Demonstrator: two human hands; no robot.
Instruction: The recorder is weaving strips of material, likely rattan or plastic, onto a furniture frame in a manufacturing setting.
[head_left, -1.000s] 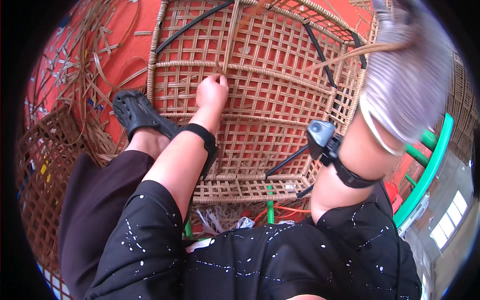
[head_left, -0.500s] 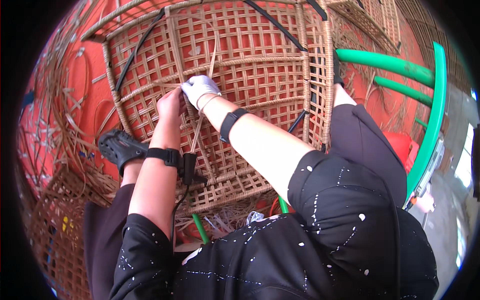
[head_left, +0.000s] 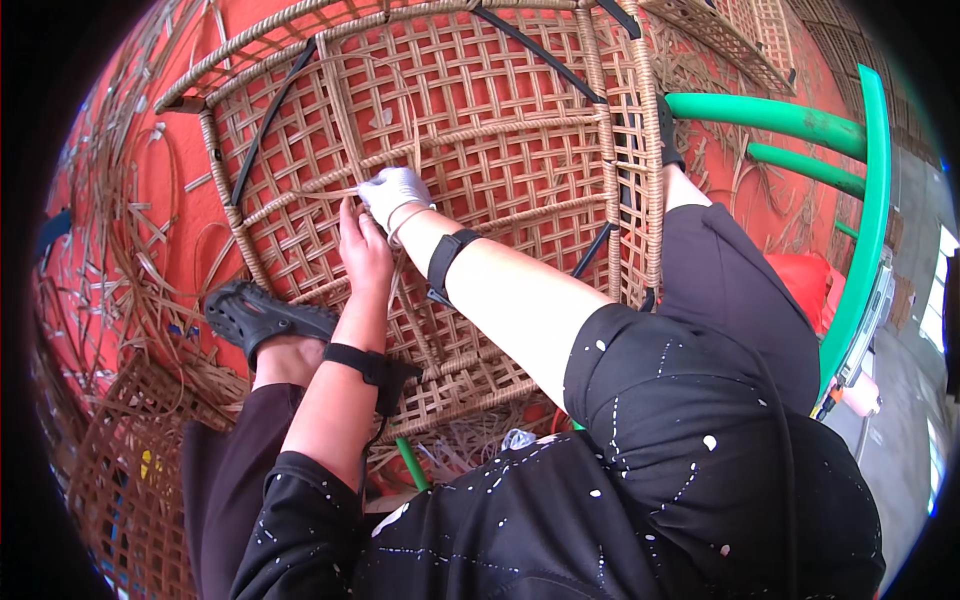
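Observation:
A woven wicker panel (head_left: pixel 500 150) on a wicker-wrapped frame lies tilted in front of me, its open lattice showing the red sheet behind. My right hand (head_left: pixel 398 190), in a white glove, is closed at the crossing of a wrapped rib and an upright. It pinches a thin wicker strip (head_left: pixel 318 194) that runs out to the left. Just below it, my bare left hand (head_left: pixel 366 250) has its fingers stretched upward, the tips near the pinch and nothing visibly held. Another loose strip (head_left: pixel 413 125) stands up from the weave above the glove. The right fingertips are partly hidden.
Loose wicker strips (head_left: pixel 130 220) litter the red ground sheet (head_left: pixel 205 150). A green tubular frame (head_left: pixel 770 118) stands at right, beside my leg. Another woven piece (head_left: pixel 130 470) lies lower left. My black clog (head_left: pixel 262 318) rests by the panel's left edge.
My left hand has dropped down and away from the right hand, and its fingers have straightened. The right hand stays at the crossing, pinching the strip. The whole view has shifted slightly.

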